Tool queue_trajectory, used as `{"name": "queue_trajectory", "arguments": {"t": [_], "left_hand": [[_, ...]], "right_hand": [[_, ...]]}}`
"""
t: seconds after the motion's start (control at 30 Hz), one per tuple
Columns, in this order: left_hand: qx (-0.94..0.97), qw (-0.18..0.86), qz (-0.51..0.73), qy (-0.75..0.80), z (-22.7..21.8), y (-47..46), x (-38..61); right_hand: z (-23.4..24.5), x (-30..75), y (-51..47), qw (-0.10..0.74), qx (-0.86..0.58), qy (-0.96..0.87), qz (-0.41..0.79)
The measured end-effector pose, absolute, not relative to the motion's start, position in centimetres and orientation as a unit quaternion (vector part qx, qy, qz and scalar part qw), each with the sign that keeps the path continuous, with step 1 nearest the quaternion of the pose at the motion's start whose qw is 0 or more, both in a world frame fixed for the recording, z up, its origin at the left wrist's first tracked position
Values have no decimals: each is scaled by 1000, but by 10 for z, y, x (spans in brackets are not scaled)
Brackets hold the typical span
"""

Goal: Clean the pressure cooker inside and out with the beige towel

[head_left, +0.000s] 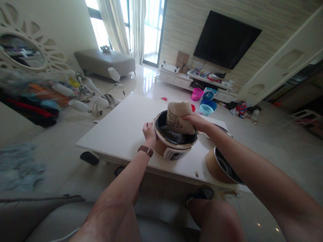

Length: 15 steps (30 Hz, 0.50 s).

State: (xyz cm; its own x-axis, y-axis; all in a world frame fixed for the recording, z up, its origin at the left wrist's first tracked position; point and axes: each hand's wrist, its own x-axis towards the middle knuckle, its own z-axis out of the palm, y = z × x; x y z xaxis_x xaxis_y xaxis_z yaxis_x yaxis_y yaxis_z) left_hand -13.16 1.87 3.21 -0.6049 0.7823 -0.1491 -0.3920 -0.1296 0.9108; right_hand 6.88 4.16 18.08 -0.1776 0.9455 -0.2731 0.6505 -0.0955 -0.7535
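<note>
An electric cooker with a tan body and dark interior stands without a lid on the white table. My left hand is closed at the cooker's left side, fingers curled against the rim. In my right hand is a beige towel with a brown printed pattern. The towel's lower part reaches into the cooker's opening. A gold inner pot with a dark inside lies tilted at the table's right, partly behind my right forearm. Behind that forearm shows part of a round, silver-edged item.
Beyond the table are pink and light-blue baskets on the floor. A low TV cabinet holds clutter. A fallen-looking chandelier and piled bags lie at left. My legs are under the table's near edge.
</note>
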Motion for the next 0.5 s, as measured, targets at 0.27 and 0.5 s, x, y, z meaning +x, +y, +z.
{"name": "queue_trajectory", "arguments": {"t": [0.27, 0.5], "left_hand": [[217, 343, 734, 545, 23, 11, -122], [259, 359, 720, 535, 28, 17, -133]], "right_hand": [[141, 26, 11, 86, -518, -695, 491], [173, 70, 24, -60, -529, -696, 482]]}}
